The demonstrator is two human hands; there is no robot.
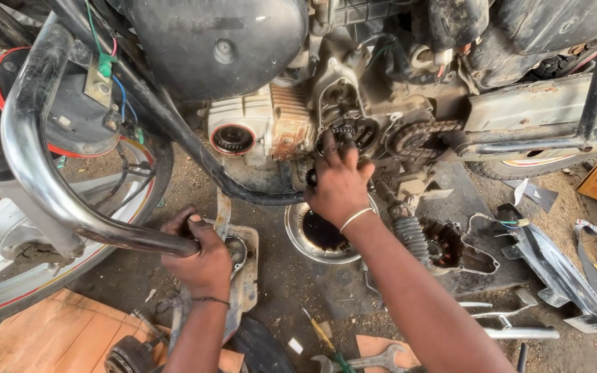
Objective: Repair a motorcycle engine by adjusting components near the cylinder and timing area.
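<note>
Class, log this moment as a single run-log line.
left hand: grips chrome crash bar | right hand: fingers at engine sprocket and chain | below: steel bowl of dark oil

Just the one cam on my head, looking down and forward, really close in on the bike engine and the dirt floor under it.

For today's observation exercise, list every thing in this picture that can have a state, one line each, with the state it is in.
Left hand: closed around the chrome crash bar.
Right hand: fingertips on the exposed sprocket and chain.
Engine: side cover off, gears bare.
Metal bowl: on the ground, holding dark oil.
Removed cover: lying on the ground, inside up.
Spanner: lying loose, untouched.
</note>
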